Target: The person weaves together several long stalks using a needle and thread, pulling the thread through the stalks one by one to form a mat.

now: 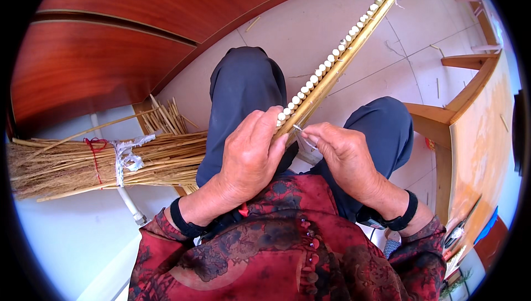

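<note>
A long row of cut stalks, tied side by side along a yellowish stick, makes a stalk mat [332,69] that runs from my lap to the far right. Its pale round cut ends face up in a line. My left hand [249,154] is closed on the near end, thumb on the stick and fingers on the other side. Just right of it, my right hand [345,157] pinches a thin white string [307,135], which comes off the stick near my left thumb. Small white string ends stick out along the stick. The mat's lower part is hidden by my hands and knees.
Left of my knee lies a bundle of dry stalks [160,160], bound with red string and a white plastic strip. Reddish wooden cabinets [110,74] stand at far left. A wooden table [481,129] stands at right, with scissors-like tools at its near end. Stalk bits litter the tiles.
</note>
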### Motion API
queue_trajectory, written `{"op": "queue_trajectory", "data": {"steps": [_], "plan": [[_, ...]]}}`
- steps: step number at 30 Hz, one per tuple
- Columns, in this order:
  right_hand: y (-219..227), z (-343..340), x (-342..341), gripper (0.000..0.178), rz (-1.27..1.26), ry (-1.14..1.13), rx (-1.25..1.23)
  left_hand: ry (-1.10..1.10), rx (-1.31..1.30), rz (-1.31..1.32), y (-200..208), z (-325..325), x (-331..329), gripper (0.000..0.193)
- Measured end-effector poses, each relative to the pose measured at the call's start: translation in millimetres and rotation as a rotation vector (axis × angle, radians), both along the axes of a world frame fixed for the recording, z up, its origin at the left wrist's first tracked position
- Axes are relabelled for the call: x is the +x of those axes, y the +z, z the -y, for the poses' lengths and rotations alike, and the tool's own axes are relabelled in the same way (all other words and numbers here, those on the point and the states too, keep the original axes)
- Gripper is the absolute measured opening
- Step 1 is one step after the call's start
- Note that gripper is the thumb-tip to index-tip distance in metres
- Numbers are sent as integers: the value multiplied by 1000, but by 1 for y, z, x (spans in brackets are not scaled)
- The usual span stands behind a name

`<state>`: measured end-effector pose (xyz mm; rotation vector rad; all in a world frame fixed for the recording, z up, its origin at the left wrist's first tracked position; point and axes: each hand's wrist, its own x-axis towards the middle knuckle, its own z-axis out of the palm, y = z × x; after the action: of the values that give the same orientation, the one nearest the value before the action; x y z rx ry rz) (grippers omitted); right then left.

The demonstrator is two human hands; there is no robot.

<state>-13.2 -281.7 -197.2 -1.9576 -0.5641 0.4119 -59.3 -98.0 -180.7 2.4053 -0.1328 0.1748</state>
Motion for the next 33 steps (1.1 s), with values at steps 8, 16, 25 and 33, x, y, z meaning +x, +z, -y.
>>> {"op": "queue_trajectory", "data": {"steps": [8, 16, 25, 33], "plan": [[0, -7, 3, 10, -30, -5, 45, 10, -23, -3, 0, 2, 1, 43], [5, -6, 6, 11, -113, 16, -5, 0, -28, 16, -1, 0, 0, 44], [24, 2, -2, 16, -65, 25, -239, 45, -2, 67, -4, 1, -12, 46], [10, 0, 3, 11, 6, 52, -125, 53, -26, 85, -11, -1, -12, 41]]}}
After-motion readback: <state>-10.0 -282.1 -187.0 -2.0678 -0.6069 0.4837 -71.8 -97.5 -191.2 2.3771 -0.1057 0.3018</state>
